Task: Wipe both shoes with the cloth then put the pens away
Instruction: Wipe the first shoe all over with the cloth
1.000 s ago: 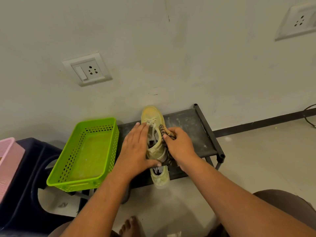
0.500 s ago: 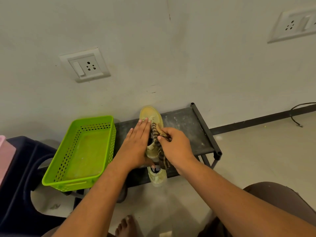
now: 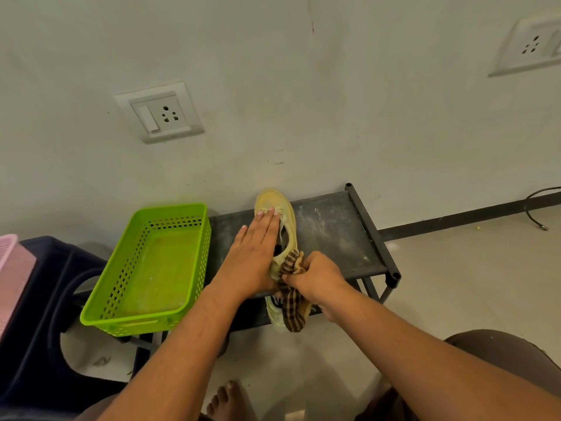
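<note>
A yellow shoe [image 3: 279, 208] lies on the top shelf of a black shoe rack [image 3: 334, 235], toe toward the wall. My left hand [image 3: 252, 256] presses flat on it with straight fingers. My right hand [image 3: 315, 278] grips a brown striped cloth [image 3: 293, 308] against the shoe's heel; the cloth hangs down below the hand. A second pale shoe [image 3: 273, 312] shows partly on the lower shelf, mostly hidden by the cloth and my hands. No pens are visible.
A green perforated basket [image 3: 106, 311] sits on the rack's left end. A dark blue stool [image 3: 39, 314] and a pink basket [image 3: 9, 268] stand at the left. The wall rises behind, a cable [image 3: 537, 214] lies at the right, and my bare foot [image 3: 227, 402] is below.
My right hand has drawn the cloth back along the shoe from the laces to the heel. My left hand has slid forward toward the toe, fingers flatter.
</note>
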